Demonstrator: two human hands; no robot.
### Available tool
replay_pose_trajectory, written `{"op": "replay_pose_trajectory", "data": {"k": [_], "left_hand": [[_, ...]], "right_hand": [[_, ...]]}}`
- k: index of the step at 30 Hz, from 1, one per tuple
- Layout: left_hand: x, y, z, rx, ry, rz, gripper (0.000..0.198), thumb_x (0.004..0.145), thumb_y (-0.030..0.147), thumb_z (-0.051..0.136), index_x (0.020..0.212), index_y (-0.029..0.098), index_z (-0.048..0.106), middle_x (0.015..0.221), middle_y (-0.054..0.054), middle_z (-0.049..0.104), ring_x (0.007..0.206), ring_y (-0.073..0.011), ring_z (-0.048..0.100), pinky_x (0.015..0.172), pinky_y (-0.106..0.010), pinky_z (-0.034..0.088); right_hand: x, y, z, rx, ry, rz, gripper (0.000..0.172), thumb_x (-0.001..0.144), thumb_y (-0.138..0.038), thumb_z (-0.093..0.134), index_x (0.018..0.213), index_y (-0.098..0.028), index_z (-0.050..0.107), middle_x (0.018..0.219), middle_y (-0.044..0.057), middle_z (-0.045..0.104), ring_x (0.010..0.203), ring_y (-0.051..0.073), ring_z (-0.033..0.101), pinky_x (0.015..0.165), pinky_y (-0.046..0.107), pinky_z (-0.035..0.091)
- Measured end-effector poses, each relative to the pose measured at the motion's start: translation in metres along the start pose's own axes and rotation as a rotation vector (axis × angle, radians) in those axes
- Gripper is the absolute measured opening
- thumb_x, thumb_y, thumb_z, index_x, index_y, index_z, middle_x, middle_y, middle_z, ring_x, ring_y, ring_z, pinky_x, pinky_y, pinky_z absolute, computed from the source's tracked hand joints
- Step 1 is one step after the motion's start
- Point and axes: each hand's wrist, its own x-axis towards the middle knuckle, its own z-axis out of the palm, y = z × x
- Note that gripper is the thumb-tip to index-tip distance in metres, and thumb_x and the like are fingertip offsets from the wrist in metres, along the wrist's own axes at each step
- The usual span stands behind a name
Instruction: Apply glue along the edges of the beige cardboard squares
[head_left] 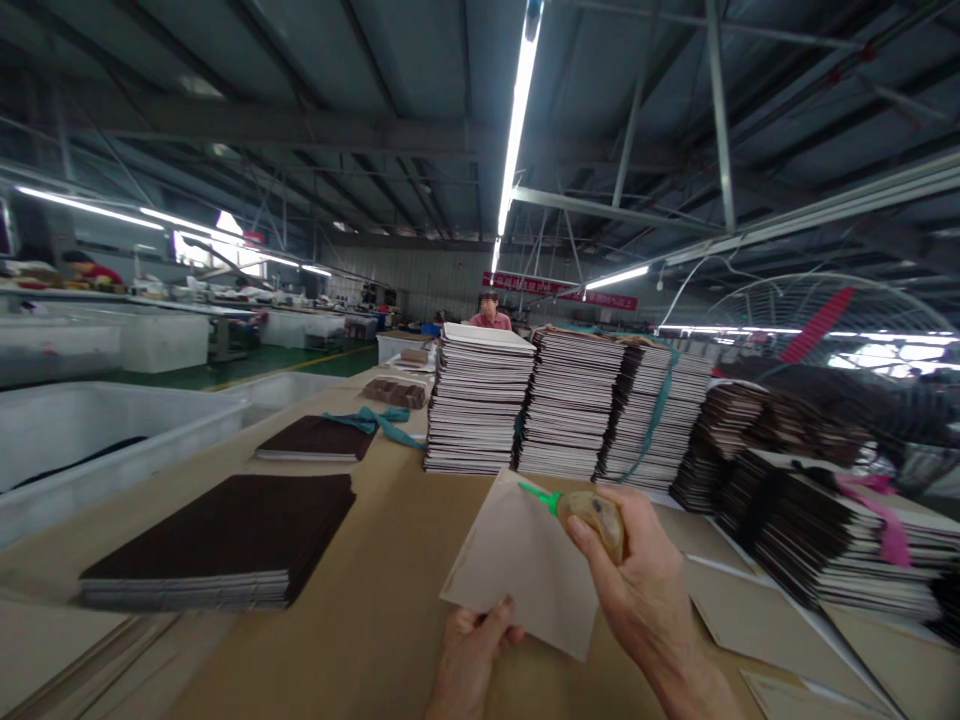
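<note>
Closest to the camera, a bare left hand [480, 645] pinches the near edge of a flat, pale grey-beige, four-sided board [517, 570], thumb on top and the other fingers partly hidden beneath, with no visible gap in the grip. Beside it, the right hand [637, 565] curls around a rounded, cloudy yellowish-brown squeeze bottle [596, 515], its thumb pressed along the near side and the bright green pointed nozzle [540, 497] over the board's far part. That board lies between the hands, over the brown work table [375, 610] and in front of a tall stack of white and dark layered sheets [480, 400]; whether its underside touches the table, I cannot tell. It looks light and fairly stiff, like card, likely to bend or dent at the corners if pinched hard, so an edge hold suits it. As for the bottle, it seems soft-walled and perhaps slick, best gripped around its bulging body, clear of the nozzle.
</note>
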Motion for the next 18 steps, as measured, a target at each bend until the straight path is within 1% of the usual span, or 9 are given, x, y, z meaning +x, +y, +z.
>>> {"op": "replay_pose_trajectory", "data": {"k": [3, 7, 10, 14, 18], "left_hand": [[-0.004, 0.003, 0.004, 0.013, 0.011, 0.007, 0.05, 0.051, 0.049, 0.083, 0.084, 0.014, 0.071, 0.088, -0.01, 0.073, 0.079, -0.0235, 0.067, 0.068, -0.031, 0.055], [-0.008, 0.008, 0.006, 0.045, 0.016, 0.018, 0.053, 0.049, 0.051, 0.083, 0.084, 0.014, 0.071, 0.088, -0.011, 0.073, 0.08, -0.0247, 0.067, 0.067, -0.032, 0.055], [-0.009, 0.009, 0.007, 0.071, 0.013, 0.025, 0.055, 0.047, 0.051, 0.084, 0.084, 0.014, 0.071, 0.088, -0.01, 0.073, 0.08, -0.025, 0.067, 0.066, -0.032, 0.056], [-0.008, 0.01, 0.006, 0.099, -0.013, 0.022, 0.053, 0.047, 0.053, 0.084, 0.081, 0.014, 0.072, 0.085, -0.01, 0.073, 0.078, -0.0251, 0.067, 0.067, -0.032, 0.056], [-0.007, 0.009, 0.004, 0.122, -0.051, 0.02, 0.051, 0.049, 0.051, 0.085, 0.084, 0.016, 0.073, 0.089, -0.009, 0.073, 0.084, -0.0262, 0.066, 0.072, -0.034, 0.055]], "right_hand": [[-0.001, 0.002, -0.004, -0.004, -0.005, 0.04, 0.029, 0.089, -0.043, 0.054, 0.108, -0.022, 0.052, 0.1, 0.006, 0.058, 0.09, 0.023, 0.058, 0.08, 0.037, 0.045], [-0.002, 0.0, -0.007, 0.019, -0.005, 0.022, 0.026, 0.09, -0.039, 0.054, 0.109, -0.021, 0.051, 0.1, 0.005, 0.057, 0.091, 0.022, 0.057, 0.08, 0.035, 0.044], [-0.004, 0.002, -0.009, -0.009, -0.015, 0.033, 0.024, 0.09, -0.037, 0.054, 0.108, -0.021, 0.051, 0.099, 0.005, 0.056, 0.089, 0.022, 0.056, 0.077, 0.035, 0.044], [-0.01, 0.005, -0.015, -0.023, -0.01, 0.077, 0.024, 0.09, -0.037, 0.054, 0.108, -0.022, 0.05, 0.097, 0.003, 0.055, 0.087, 0.021, 0.055, 0.074, 0.034, 0.044], [-0.014, 0.006, -0.02, 0.006, -0.01, 0.057, 0.024, 0.091, -0.035, 0.054, 0.11, -0.021, 0.049, 0.099, 0.004, 0.053, 0.089, 0.021, 0.054, 0.076, 0.034, 0.044]]}}
